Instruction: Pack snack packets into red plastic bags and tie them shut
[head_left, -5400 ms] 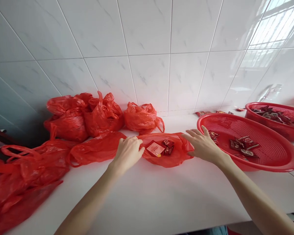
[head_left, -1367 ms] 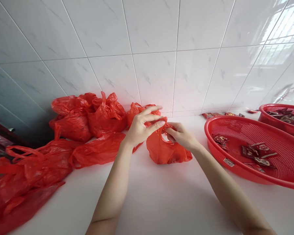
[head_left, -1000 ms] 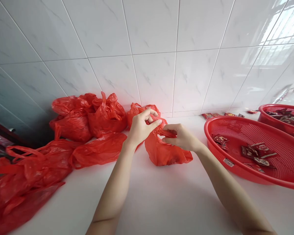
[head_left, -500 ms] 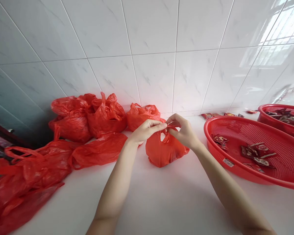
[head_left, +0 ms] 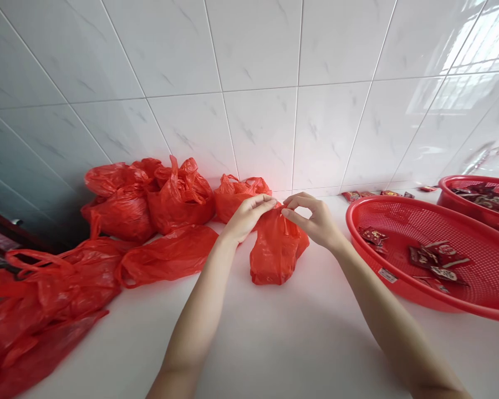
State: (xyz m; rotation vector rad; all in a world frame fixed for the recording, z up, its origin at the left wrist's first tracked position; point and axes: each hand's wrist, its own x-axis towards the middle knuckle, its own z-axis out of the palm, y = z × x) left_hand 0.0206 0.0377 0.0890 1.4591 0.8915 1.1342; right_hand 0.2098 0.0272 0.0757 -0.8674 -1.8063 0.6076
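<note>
left hand point(head_left: 244, 219), right hand point(head_left: 317, 221) | grip: both pinching top of red bag point(head_left: 274, 252) | body just below (on white table point(head_left: 283, 338))

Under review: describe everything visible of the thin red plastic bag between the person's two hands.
The thin red plastic bag looks glossy, creased and slightly translucent. It sits upright on the smooth white tabletop, lower part bulging, top gathered. The left hand and right hand pinch its top. Whether it is knotted, and what it contains, cannot be made out.
</note>
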